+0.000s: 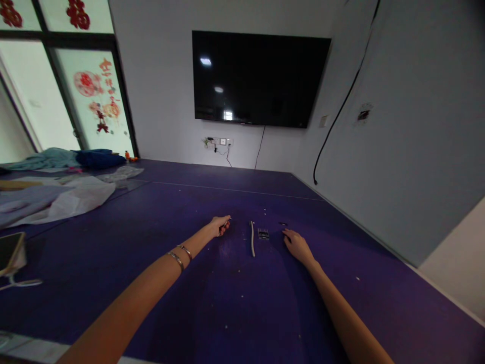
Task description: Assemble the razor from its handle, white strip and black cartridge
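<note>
spreading across most of the view, a purple surface (227,313), running back to a pale wall (159,101). on the wall, a large black television (261,81), screen dark, with spots of reflected light. to its left, glass door panels (91,81) with red decorations. below the panels, at the surface's far left, bundled cloth in pale green (49,159) and dark blue (99,158); nearer, a whitish translucent sheet (81,197) lies crumpled. a black cable (341,107) hangs down the right-hand wall.

two bare forearms reach in from the near edge. left hand (221,225) (two bracelets (180,257) on that forearm): fingers curled closed around a small slim object (229,218), a light tip showing past the thumb; too little shows to say what it is. right hand (297,245): back upward, low over the surface, fingers loosely bent and partly spread, nothing seen in its grasp; cannot tell whether the fingertips touch down.

between the hands, a pale strip (252,242) lies lengthwise, pointing away from the person. just right of it, apart, a small dark piece with clear-looking edges (263,234), flat. just beyond the right fingertips, a smaller black item (283,223). smallest of all, white specks (264,211) dotted about the surface.
</note>
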`<state>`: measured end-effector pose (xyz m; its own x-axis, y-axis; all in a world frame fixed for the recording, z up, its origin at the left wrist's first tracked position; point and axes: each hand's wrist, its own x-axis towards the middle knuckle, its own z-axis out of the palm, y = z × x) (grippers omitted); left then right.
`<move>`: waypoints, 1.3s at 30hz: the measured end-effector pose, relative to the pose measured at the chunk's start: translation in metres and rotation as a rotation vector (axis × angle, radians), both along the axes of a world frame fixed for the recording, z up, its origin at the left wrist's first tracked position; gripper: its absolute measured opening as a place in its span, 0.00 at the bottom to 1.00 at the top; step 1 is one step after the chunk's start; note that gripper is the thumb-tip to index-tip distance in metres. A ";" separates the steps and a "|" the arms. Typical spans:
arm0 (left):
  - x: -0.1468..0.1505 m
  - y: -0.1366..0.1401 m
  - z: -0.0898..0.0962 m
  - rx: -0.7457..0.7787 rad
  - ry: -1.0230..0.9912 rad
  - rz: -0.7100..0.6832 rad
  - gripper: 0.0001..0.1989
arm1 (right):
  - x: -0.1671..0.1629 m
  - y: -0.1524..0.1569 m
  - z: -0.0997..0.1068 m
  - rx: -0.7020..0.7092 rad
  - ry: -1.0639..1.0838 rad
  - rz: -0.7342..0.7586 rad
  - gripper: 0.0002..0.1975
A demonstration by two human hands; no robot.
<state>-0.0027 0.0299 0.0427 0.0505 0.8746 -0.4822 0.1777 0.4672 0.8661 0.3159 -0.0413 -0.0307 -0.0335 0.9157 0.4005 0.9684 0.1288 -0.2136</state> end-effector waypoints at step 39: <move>0.027 -0.014 0.032 0.336 -0.341 -0.340 0.10 | -0.004 -0.006 0.008 0.002 0.189 -0.011 0.19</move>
<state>0.0245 0.0162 0.0750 0.4587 0.8842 -0.0880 -0.0457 0.1223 0.9914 0.3118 -0.0475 -0.0224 0.0521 0.9150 0.4002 0.9123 0.1193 -0.3917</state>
